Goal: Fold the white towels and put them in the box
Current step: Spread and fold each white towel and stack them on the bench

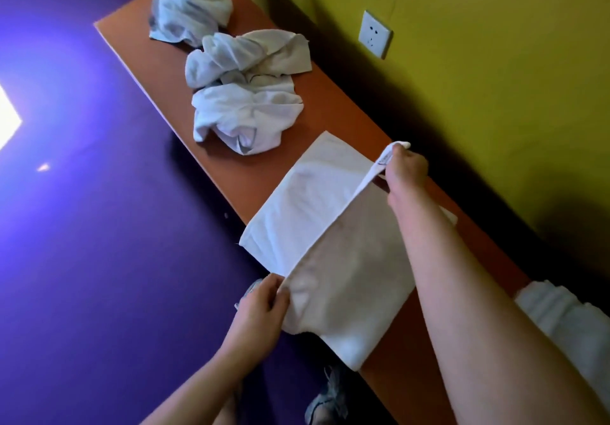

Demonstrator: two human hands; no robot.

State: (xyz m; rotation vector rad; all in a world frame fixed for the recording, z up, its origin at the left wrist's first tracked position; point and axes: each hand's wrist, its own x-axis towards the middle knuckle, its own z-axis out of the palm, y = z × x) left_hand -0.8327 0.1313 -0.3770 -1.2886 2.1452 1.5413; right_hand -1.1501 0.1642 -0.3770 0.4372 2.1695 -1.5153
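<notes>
A white towel [310,213] lies spread on the narrow orange shelf [333,94], partly folded over itself. My right hand [404,170] pinches its far corner and holds that edge lifted above the shelf. My left hand [260,305] grips the near corner at the shelf's front edge. The lifted half hangs between both hands and drapes over the front edge. Three crumpled white towels wait farther along the shelf: one [244,117] closest, one [244,56] behind it, and one [191,8] at the far end. No box is in view.
A yellow-green wall [495,77] with a white power socket [375,34] runs along the shelf's back. White folded cloth [567,322] sits at the shelf's near right end, under my forearm. Purple floor [99,226] lies left; a shoe [326,398] shows below.
</notes>
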